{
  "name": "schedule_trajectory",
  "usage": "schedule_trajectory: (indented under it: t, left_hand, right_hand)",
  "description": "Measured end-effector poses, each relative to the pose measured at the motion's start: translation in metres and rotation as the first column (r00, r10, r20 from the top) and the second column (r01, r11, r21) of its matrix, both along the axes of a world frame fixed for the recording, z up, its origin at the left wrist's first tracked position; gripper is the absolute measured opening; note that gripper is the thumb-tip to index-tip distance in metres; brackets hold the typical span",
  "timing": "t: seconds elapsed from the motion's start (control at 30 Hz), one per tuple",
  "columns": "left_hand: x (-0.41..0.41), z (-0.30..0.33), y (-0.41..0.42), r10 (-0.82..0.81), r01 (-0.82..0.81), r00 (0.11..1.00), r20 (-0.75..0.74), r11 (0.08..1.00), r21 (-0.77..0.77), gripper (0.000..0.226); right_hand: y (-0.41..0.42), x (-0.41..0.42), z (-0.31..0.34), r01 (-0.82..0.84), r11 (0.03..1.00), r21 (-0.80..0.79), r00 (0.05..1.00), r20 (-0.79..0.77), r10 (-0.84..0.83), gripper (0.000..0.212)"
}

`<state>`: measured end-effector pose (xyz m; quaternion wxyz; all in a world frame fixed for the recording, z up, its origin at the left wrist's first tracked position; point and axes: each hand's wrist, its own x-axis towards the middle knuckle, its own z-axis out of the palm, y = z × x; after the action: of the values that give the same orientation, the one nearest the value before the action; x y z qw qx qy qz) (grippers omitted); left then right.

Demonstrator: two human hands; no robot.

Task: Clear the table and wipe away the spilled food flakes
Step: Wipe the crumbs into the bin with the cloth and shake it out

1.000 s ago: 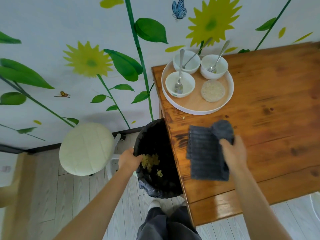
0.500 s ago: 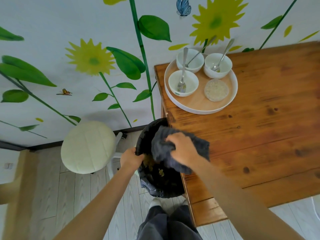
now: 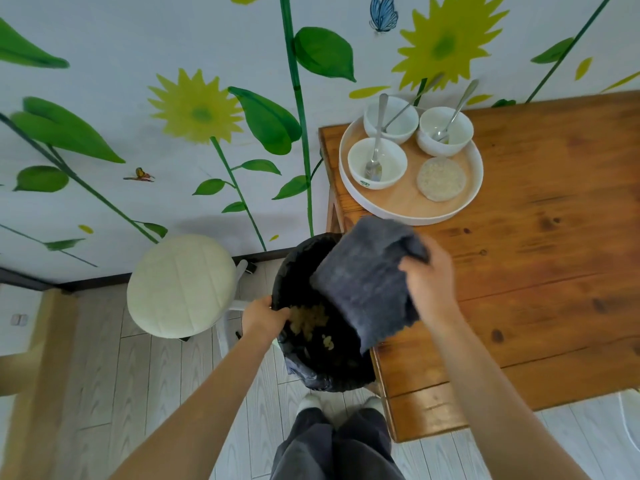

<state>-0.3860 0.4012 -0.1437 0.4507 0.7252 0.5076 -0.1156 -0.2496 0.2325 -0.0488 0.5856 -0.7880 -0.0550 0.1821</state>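
A person stands at the corner of a wooden table (image 3: 554, 271), shaking a dark grey cloth (image 3: 363, 285) over a bin (image 3: 311, 358) lined with a black bag. The right hand (image 3: 429, 285) grips the cloth by one bunched edge, fingers curled into the fabric, so that most of it hangs past the table edge and over the mouth of the bin. The left hand (image 3: 265, 317) pinches the near rim of the liner, thumb outside and fingers hooked in, holding the bin against the table's side. Pale food flakes (image 3: 308, 318) lie inside on the black plastic.

The cloth looks soft and light, with no stiffness of its own: it drapes and folds wherever it is not held, so a grip on a gathered edge or corner seems the sensible hold, leaving the loose part free to shed crumbs. The liner is thin and slack and would probably slip off the rim if tugged hard.

At the far corner sits one round tray (image 3: 349, 188) with a white rim and wooden floor. On it stand three white bowls (image 3: 394, 168), each with one metal spoon (image 3: 375, 147) leaning in it, three spoons in all, and one small dish (image 3: 441, 180) of pale grains. The bowls are ceramic by the look of them, hard, smooth and breakable, best moved on the tray rather than singly. One cream round stool (image 3: 180, 285) stands on the floor to the left of the bin. One cloth, one bin, one table.
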Motion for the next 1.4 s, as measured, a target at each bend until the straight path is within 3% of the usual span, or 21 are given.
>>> schedule_trajectory:
  t: [0.17,0.27,0.33,0.4,0.47,0.5,0.53,0.67,0.77,0.8,0.9,1.03,1.17,1.4]
  left_hand:
    - [-0.004,-0.001,0.002,0.03,-0.03,1.0,0.0,0.999,-0.03,0.023]
    - [-0.007,-0.004,0.002,0.05,-0.05,0.999,0.007,0.998,-0.045,0.024]
    - [-0.01,-0.007,0.003,0.06,-0.06,0.998,0.01,0.997,-0.053,0.016]
    - [-0.013,-0.009,0.003,0.068,-0.067,0.998,0.01,0.996,-0.062,0.005]
    - [-0.016,-0.012,0.003,0.08,-0.079,0.997,0.019,0.994,-0.072,0.006]
    - [-0.017,-0.014,0.003,0.084,-0.083,0.996,0.017,0.994,-0.071,0.008]
    - [-0.018,-0.014,0.002,0.083,-0.081,0.996,0.015,0.994,-0.068,0.009]
    - [-0.022,-0.014,-0.001,0.094,-0.093,0.995,0.011,0.994,-0.063,0.013]
    - [-0.028,-0.014,-0.003,0.109,-0.108,0.994,0.017,0.993,-0.055,0.011]
    - [-0.031,-0.012,-0.004,0.111,-0.11,0.994,0.021,0.993,-0.049,0.009]
    - [-0.048,-0.009,-0.005,0.157,-0.156,0.988,0.012,0.986,-0.061,0.004]
    - [-0.088,-0.015,-0.011,0.322,-0.314,0.946,0.034,0.938,-0.145,0.013]
    - [-0.13,-0.024,-0.034,0.481,-0.472,0.877,0.004,0.862,-0.182,0.015]
    - [-0.205,-0.058,-0.109,0.74,-0.744,0.664,-0.105,0.64,-0.192,0.005]
  right_hand:
    - [-0.047,0.021,0.028,0.349,0.877,0.331,0.894,0.164,-0.418,0.04]
    - [-0.074,0.024,0.025,0.41,0.849,0.334,0.805,0.305,-0.509,0.046]
    - [-0.083,0.02,0.012,0.446,0.892,0.072,0.823,0.359,-0.44,0.035]
    - [-0.085,0.013,-0.017,0.27,0.871,-0.411,0.954,0.235,-0.184,0.024]
    - [-0.08,-0.007,-0.046,-0.039,0.658,-0.752,0.997,0.012,0.072,0.025]
    - [-0.074,-0.021,-0.054,-0.113,0.573,-0.812,0.99,-0.042,0.136,0.028]
    - [-0.068,-0.034,-0.058,-0.136,0.56,-0.817,0.986,-0.059,0.153,0.03]
    - [-0.026,-0.087,-0.051,-0.278,0.751,-0.599,0.959,-0.214,0.184,0.021]
    - [0.01,-0.118,-0.053,-0.327,0.904,-0.276,0.805,-0.582,0.113,0.022]
    - [0.017,-0.124,-0.057,-0.313,0.923,-0.223,0.773,-0.625,0.111,0.023]
    - [0.028,-0.128,-0.058,-0.218,0.96,-0.174,0.768,-0.638,0.058,0.018]
    - [0.018,-0.131,-0.051,-0.088,0.996,-0.009,0.714,-0.698,0.057,0.019]
    - [0.008,-0.135,-0.065,-0.072,0.997,-0.003,0.654,-0.755,0.045,0.025]
    - [-0.015,-0.158,-0.109,-0.306,0.938,-0.164,0.582,-0.812,0.047,0.022]
